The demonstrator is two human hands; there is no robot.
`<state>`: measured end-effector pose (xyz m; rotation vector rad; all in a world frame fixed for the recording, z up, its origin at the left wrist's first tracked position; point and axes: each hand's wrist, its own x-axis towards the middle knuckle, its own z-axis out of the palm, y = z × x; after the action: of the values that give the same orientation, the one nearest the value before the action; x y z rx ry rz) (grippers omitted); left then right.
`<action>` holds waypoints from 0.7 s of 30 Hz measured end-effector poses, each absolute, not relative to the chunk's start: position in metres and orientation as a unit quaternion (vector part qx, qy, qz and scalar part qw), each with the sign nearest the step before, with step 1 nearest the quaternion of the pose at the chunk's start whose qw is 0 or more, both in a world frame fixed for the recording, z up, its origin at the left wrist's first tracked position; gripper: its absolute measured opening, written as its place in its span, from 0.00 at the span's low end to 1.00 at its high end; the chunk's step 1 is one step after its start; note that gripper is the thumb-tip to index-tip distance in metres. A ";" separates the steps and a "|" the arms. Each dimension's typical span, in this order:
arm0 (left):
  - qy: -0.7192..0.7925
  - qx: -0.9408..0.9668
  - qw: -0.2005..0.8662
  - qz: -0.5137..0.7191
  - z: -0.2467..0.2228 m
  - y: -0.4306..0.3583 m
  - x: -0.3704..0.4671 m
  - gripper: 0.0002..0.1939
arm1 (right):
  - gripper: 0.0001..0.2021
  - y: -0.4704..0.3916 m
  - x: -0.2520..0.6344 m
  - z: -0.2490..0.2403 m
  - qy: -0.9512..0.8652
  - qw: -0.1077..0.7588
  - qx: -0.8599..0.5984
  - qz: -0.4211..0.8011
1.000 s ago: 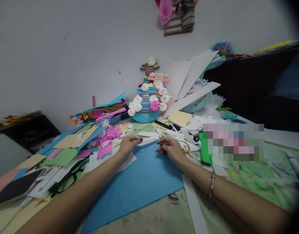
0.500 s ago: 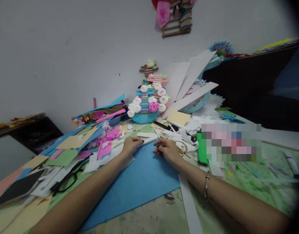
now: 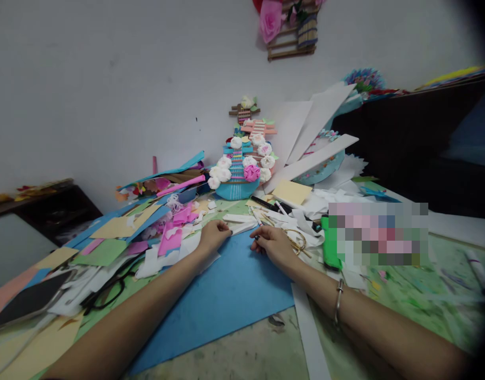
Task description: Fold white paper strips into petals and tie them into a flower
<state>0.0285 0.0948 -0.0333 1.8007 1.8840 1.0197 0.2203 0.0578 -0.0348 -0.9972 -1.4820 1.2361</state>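
Observation:
My left hand (image 3: pixel 215 235) is closed in a pinch above the far left part of a blue sheet (image 3: pixel 226 295). Its fingertips meet the near end of a white paper strip (image 3: pixel 244 228); whether they grip it is unclear. To the right, my right hand (image 3: pixel 272 245) has its fingers curled and pressed together over the same sheet. Anything in that pinch is too small to make out. A short gap separates the two hands. Gold-handled scissors (image 3: pixel 297 241) lie just beyond my right hand, among white paper scraps.
Flower-decorated blue craft (image 3: pixel 237 189) stands against the wall. Pink scraps (image 3: pixel 171 240), black glasses (image 3: pixel 110 295) and a dark tablet-like object (image 3: pixel 30 301) lie left. A green object (image 3: pixel 331 245) is at right; a long white strip (image 3: pixel 308 332) lies in front.
The whole view has shifted slightly right. Both hands keep nearly the same place and pose; the left fingertips sit a touch lower.

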 end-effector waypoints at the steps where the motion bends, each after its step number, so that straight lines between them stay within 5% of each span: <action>1: 0.661 0.637 0.157 0.364 -0.033 0.096 0.029 0.07 | 0.10 0.058 0.220 -0.035 -0.605 0.465 -0.406 0.503; 5: 0.633 0.674 0.131 0.359 -0.033 0.102 0.028 0.16 | 0.10 0.059 0.220 -0.036 -0.610 0.464 -0.405 0.500; 21: 0.446 0.854 -0.041 0.262 -0.035 0.093 0.024 0.08 | 0.10 0.061 0.219 -0.040 -0.635 0.457 -0.408 0.471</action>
<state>0.0245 0.0928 -0.0351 2.7573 1.4406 0.8468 0.2187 0.0608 -0.0404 -1.0050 -1.5642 1.1621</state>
